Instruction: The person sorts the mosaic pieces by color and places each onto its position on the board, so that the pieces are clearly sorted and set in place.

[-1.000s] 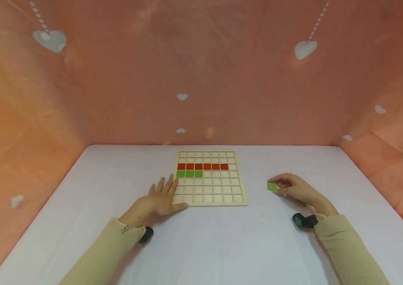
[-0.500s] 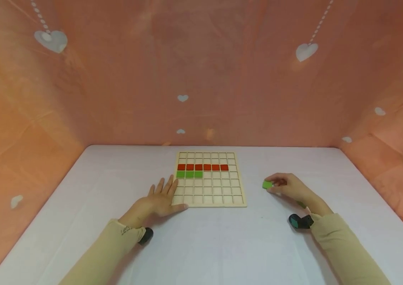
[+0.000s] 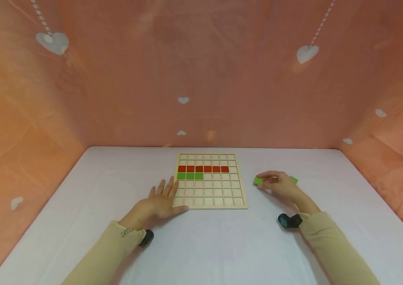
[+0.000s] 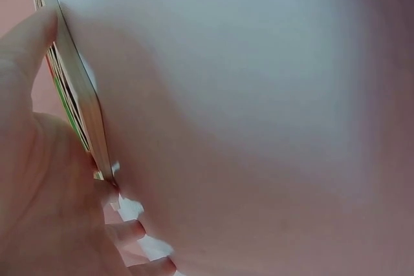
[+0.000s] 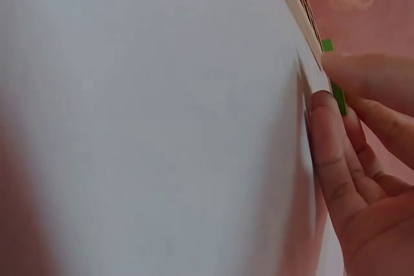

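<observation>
A wooden grid board (image 3: 208, 206) lies on the white table in the head view. One of its rows bears several red tiles (image 3: 199, 169); the row nearer me has three green tiles (image 3: 190, 175) at its left end. My left hand (image 3: 158, 202) rests with straight, spread fingers at the board's near left corner, its thumb along the front edge. To the right of the board, my right hand (image 3: 282, 186) pinches a green tile (image 3: 258, 181) between thumb and fingers. That tile (image 5: 339, 98) shows partly hidden by fingers in the right wrist view.
Another green tile (image 3: 293, 180) lies on the table just behind the right hand, partly covered by it. Orange-pink cloth (image 3: 133, 79) with white hearts walls the table at the back and both sides. Each wrist wears a black device (image 3: 288, 221).
My right hand has moved left toward the board with the green tile in its fingers. The green tile behind it has come into clearer view. My left hand has stayed in place.
</observation>
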Demonstrator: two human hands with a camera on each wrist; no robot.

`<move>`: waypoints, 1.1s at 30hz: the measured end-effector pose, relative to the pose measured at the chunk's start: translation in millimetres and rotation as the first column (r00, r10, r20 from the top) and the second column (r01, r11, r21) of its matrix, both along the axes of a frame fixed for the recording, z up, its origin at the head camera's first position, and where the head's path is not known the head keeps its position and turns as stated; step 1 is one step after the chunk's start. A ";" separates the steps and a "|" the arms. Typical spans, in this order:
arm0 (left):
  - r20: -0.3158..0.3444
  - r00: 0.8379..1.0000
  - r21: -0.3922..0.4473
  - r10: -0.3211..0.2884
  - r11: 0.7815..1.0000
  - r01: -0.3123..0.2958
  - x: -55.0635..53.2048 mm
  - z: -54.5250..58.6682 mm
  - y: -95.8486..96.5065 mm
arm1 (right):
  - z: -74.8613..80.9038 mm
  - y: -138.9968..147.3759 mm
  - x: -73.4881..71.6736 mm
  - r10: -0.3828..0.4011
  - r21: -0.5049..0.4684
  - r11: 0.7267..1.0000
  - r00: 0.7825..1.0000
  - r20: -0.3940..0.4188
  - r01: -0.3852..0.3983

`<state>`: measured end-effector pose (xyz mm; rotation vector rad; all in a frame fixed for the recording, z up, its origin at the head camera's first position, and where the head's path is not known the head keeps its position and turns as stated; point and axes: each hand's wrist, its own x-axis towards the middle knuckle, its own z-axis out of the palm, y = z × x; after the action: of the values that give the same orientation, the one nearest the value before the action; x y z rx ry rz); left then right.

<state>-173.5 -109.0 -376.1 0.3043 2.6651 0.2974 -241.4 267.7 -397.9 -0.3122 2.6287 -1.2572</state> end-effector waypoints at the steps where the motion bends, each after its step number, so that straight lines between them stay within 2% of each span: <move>1: -0.001 1.000 0.001 0.001 1.000 0.000 -0.1 0.0 0.2 | 0.1 -2.1 -0.3 0.000 -0.004 1.000 1.000 -0.001 0.000; 11: 0.000 1.000 0.004 0.002 1.000 -0.002 0.6 -1.1 -2.1 | -2.3 -22.9 -3.8 0.022 -0.054 0.998 1.000 0.022 -0.021; 18: 0.005 1.000 0.005 -0.007 1.000 0.007 -1.4 -2.0 -1.0 | -2.7 -33.1 -3.7 0.039 -0.073 0.997 0.999 -0.012 -0.040; 27: -0.008 1.000 -0.032 -0.007 0.999 0.007 -5.2 -11.6 -0.5 | -4.4 -50.9 -8.2 0.032 -0.057 0.998 0.999 0.008 -0.031; 33: 0.005 1.000 -0.031 0.002 1.000 -0.002 -3.8 -6.7 0.5 | -2.8 -61.1 -9.7 0.053 -0.067 0.996 0.999 -0.004 -0.053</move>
<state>-177.3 -108.5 -382.8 0.2910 2.6626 0.2570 -251.1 206.5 -400.7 -0.3913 2.5659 -1.3311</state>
